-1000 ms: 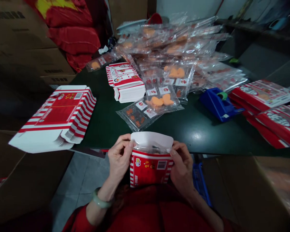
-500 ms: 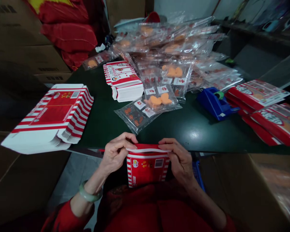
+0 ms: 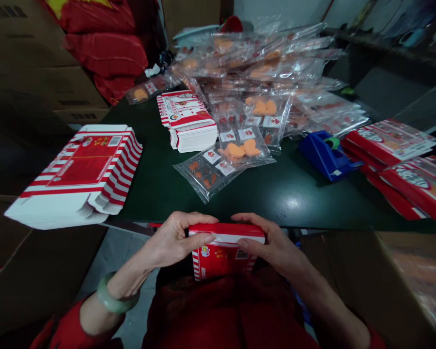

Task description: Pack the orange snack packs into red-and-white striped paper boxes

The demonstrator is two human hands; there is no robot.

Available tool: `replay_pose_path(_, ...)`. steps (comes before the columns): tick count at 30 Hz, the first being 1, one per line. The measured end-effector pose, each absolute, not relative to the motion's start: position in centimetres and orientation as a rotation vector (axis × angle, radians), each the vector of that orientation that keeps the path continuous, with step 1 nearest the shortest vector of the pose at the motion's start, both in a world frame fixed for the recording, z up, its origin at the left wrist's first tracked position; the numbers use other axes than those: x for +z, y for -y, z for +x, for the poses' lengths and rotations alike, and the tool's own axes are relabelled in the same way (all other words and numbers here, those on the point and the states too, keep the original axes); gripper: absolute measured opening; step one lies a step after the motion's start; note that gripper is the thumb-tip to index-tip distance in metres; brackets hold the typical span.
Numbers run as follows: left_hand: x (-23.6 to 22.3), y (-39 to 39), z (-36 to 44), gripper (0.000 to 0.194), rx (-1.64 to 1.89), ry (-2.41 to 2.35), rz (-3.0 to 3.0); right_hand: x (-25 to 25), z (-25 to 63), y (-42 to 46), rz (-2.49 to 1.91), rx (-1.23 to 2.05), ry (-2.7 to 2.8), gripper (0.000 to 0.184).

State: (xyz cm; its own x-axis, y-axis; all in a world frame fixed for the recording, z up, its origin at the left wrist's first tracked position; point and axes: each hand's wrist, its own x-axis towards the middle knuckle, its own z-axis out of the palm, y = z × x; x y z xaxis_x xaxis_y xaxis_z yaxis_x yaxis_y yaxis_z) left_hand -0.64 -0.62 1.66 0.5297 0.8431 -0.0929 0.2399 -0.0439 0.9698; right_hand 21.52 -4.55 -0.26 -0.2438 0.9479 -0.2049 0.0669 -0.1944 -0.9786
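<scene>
A red-and-white striped cardboard box stands upright in front of my body at the table's near edge. Its top flap is folded down, with a white strip along the front. My left hand grips the top left corner, thumb in front and fingers behind. On the top right corner, my right hand holds in the same way, thumb across the front. Beyond the box lie clear plastic packets with orange and brown pieces and small white sachets. The box's contents are hidden.
Flat striped cartons are stacked at left, smaller striped cartons at centre. A large heap of clear packets fills the back. At right are a blue tape dispenser and filled red boxes. An open brown carton stands low right.
The box's white flap, raised a second ago with a clear packet showing inside, has been folded down over the opening. Both hands have shifted from the flap's sides onto the top corners.
</scene>
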Motion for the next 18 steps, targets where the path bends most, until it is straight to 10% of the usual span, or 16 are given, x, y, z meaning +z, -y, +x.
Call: replay_pose_path(18, 1.5, 0.3, -1.7, 0.026, 0.804, -0.741, 2.321, -0.1, 21.4, 4.3, -1.124, 0.942, 1.831, 0.023)
